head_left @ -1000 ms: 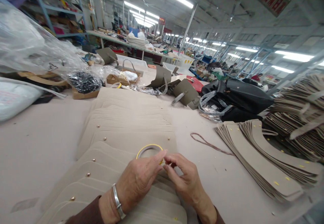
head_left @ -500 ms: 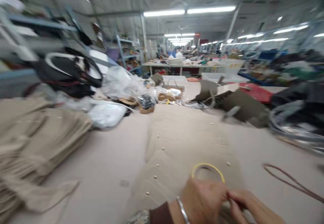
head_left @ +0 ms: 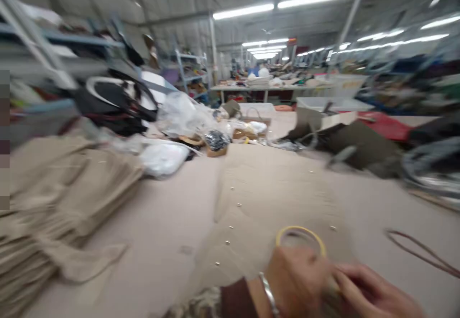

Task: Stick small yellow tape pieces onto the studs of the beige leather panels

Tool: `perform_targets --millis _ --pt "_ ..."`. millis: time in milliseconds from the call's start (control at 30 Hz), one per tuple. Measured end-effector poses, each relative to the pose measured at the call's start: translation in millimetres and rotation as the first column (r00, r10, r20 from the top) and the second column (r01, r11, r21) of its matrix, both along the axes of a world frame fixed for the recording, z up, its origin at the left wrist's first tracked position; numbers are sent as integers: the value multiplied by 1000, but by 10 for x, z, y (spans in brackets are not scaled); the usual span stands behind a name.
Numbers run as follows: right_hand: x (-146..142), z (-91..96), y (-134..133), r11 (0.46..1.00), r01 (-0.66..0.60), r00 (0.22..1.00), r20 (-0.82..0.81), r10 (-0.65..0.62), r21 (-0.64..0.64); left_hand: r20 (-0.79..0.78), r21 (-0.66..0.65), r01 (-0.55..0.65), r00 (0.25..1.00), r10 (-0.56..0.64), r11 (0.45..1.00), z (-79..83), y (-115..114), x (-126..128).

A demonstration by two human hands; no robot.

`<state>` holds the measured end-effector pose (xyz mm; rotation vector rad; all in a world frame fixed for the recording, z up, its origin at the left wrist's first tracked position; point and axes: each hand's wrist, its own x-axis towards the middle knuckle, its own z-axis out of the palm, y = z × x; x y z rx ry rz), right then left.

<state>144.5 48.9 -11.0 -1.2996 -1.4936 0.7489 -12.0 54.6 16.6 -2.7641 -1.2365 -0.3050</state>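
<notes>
My left hand point(head_left: 298, 277), with a silver bangle at the wrist and a brown cuff, is closed around a narrow yellow ring that looks like a roll of tape point(head_left: 321, 242). Close against it, my right hand point(head_left: 375, 291) has its fingers pinched together; motion blur hides what is between them. Both hands are above a stack of beige fabric pieces point(head_left: 273, 179) spread in overlapping layers. Small shiny metal bits point(head_left: 227, 242) dot both sides of these pieces.
More beige fabric point(head_left: 72, 198) lies heaped at left. A brown cord loop point(head_left: 420, 251) rests on the table point(head_left: 168, 222) at right. Farther back are plastic bags point(head_left: 183, 114), a white packet point(head_left: 163, 159), dark olive pieces point(head_left: 370, 150) and a red piece point(head_left: 386, 123).
The whole view has shifted, so the scene sits slightly farther right. My hands remain together by the roll of tape, with the right fingers slightly changed and blurred.
</notes>
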Motion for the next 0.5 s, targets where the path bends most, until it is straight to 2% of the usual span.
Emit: perform_targets --millis 33,67,133,167,333,500 --pt "135 107 -92 995 54 998 48 -49 -88 177 -9 91 980 -88 996 -6 -7 94" --pt "223 194 -137 975 110 992 77 -97 -192 324 9 110 940 -107 994 -21 -2 141" --pt "334 287 -118 934 189 982 50 -182 -304 469 55 156 868 -164 986 -75 46 137" --pt "383 302 -83 921 189 981 21 -194 -340 488 62 129 861 -142 990 -104 82 114" --pt "592 248 -2 892 80 988 -86 -131 -445 249 -43 108 964 -94 993 -158 216 73" --pt "564 148 6 880 67 991 -70 -113 -470 177 -144 107 981 -81 984 -205 225 156"
